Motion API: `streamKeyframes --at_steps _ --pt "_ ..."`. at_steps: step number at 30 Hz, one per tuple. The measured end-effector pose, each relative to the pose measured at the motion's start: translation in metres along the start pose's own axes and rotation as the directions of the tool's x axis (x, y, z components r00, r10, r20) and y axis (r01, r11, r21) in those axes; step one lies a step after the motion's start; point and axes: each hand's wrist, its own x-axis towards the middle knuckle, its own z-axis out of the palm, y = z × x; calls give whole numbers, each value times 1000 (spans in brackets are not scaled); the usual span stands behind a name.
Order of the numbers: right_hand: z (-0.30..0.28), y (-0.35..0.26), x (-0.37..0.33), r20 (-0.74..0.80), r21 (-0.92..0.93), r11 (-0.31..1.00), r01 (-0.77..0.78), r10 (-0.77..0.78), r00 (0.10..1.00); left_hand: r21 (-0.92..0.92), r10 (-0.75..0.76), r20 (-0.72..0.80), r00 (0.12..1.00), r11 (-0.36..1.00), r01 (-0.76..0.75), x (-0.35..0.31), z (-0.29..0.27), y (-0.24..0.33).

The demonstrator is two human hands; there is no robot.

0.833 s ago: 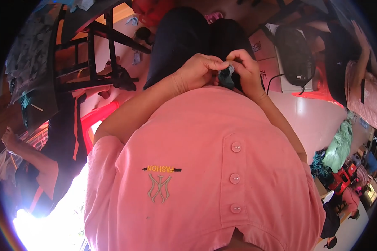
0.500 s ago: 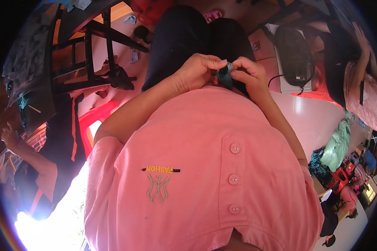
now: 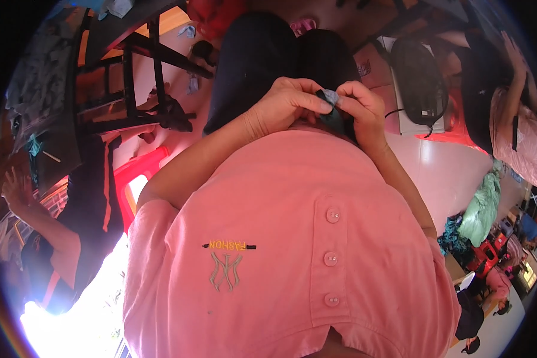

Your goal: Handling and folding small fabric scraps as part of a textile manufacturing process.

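Above my lap, both hands pinch one small strip of teal and grey-blue cloth (image 3: 329, 96). My left hand (image 3: 291, 102) grips its left edge between thumb and bent fingers. From the other side my right hand (image 3: 364, 108) holds the cloth, thumb against the light grey-blue part at the top. A darker teal end hangs down between the hands, partly hidden by the fingers and by my pink shirt (image 3: 268, 238).
Dark wooden stool legs (image 3: 128, 83) stand at the left, near a red plastic stool (image 3: 138, 173). On the right, a black backpack (image 3: 420, 77) rests by a cardboard box (image 3: 370, 62). Light green cloth (image 3: 482, 206) hangs lower right. People sit or stand on both sides.
My hands have shifted slightly to the right with the cloth. More of its grey-blue part now shows at the top, and the left thumb lies across its edge.
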Motion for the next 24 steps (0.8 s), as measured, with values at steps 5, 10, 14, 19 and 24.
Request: streamKeyframes --at_steps 5,10,14,19,24 --pt "5 -6 1 -74 20 1000 19 -17 997 15 111 -59 992 994 -111 6 3 -2" --pt "16 -11 15 -133 48 994 102 -95 987 147 550 -92 830 832 -535 19 16 9" --pt "15 -16 25 -201 38 985 168 -157 967 343 458 -122 881 852 -395 18 23 23" --pt "10 -13 26 -214 149 985 88 -55 975 91 380 -253 890 925 -369 13 20 20" --pt "9 -5 25 -109 191 982 2 20 994 251 377 -239 895 914 -318 12 16 14"
